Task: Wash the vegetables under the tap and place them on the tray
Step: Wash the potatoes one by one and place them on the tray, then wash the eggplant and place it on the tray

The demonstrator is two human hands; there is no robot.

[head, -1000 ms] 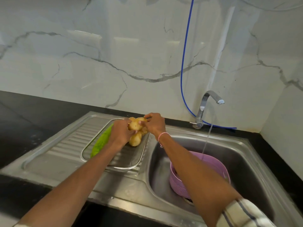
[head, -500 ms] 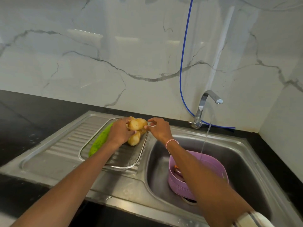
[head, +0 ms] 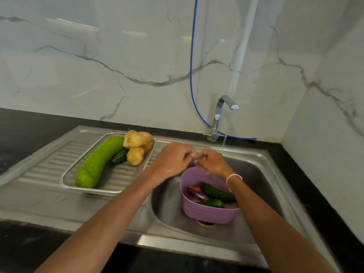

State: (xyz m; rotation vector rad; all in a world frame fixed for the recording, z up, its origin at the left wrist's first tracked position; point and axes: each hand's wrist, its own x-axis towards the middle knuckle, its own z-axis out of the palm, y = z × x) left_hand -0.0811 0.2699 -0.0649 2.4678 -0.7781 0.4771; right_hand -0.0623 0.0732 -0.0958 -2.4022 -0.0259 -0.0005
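Observation:
A steel tray (head: 92, 191) lies on the sink's draining board. On it rest a long green bottle gourd (head: 98, 162), a small dark cucumber (head: 120, 156) and three potatoes (head: 137, 139) piled at the far right corner. A purple basket (head: 206, 213) stands in the sink basin and holds cucumbers (head: 216, 192), plus a purple and an orange vegetable that are partly hidden. My left hand (head: 173, 160) and my right hand (head: 211, 162) hover above the basket's far rim. Their fingertips almost meet, the fingers are loosely curled, and neither holds anything.
The tap (head: 222, 107) at the back runs a thin stream of water (head: 224, 142) into the basin (head: 256, 178) behind my right hand. A blue hose (head: 192, 66) hangs down the marble wall. Black countertop surrounds the sink.
Both hands have let go of the potatoes on the tray and moved right, over the basket in the sink. The potatoes stay piled on the tray.

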